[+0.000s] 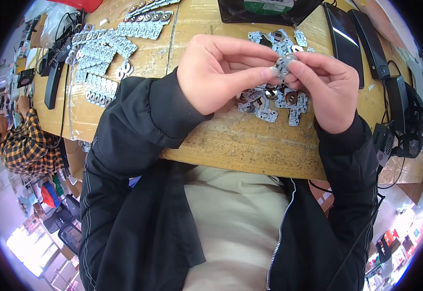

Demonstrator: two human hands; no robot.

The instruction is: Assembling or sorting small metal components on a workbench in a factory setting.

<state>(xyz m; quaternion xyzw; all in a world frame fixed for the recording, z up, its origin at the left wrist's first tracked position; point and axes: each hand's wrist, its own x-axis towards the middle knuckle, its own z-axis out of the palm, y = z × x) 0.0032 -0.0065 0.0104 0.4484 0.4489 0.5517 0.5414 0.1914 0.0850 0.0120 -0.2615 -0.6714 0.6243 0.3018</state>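
My left hand [219, 72] and my right hand [329, 89] meet above the wooden table [250, 140]. Together their fingertips pinch a small silvery metal part [284, 64]. Just below the hands lies a loose pile of similar small metal parts [272, 103], some with round rings. More of them [282, 41] are scattered behind my fingers. Black jacket sleeves cover both forearms.
Strips and sheets of silvery parts [102, 53] cover the table's left side. A black fan [269, 9] stands at the back. Two black flat devices [357, 34] lie at the right, and another fan [410, 121] with cables. A person in a checked shirt [22, 145] sits far left.
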